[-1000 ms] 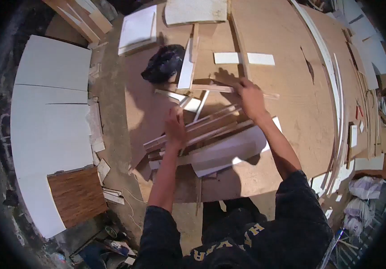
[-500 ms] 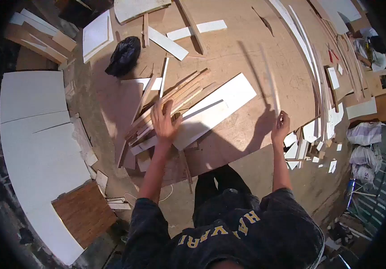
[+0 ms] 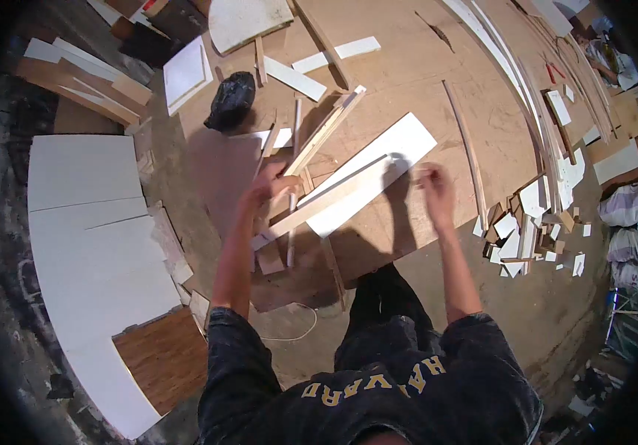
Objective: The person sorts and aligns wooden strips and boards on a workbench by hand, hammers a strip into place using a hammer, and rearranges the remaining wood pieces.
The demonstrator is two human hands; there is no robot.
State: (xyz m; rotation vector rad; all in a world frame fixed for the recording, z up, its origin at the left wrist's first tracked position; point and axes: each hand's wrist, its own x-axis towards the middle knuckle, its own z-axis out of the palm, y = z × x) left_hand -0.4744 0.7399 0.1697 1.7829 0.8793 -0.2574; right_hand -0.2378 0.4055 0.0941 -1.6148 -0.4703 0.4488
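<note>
My left hand (image 3: 268,185) is closed around the lower part of a bundle of wooden strips (image 3: 326,132), whose far ends point up and to the right. Just above the right half of a long white board (image 3: 412,137), my right hand (image 3: 436,194) is blurred, its fingers loosely apart and no strip visible in them. A pale wooden strip (image 3: 326,206) lies slantwise across the white board, between my hands. To the right, a single brown strip (image 3: 466,152) rests on the plywood table (image 3: 378,89).
A black plastic bag (image 3: 231,101) sits at the table's left. Long strips (image 3: 515,89) run along the right side, above a pile of small offcuts (image 3: 530,230). Large white panels (image 3: 89,222) stand at the left. A thin cord (image 3: 311,322) is on the floor.
My right hand has let go of the strip, which now lies on the table, and moved left toward the white board. My left hand has closed on the bundle and shifted it.
</note>
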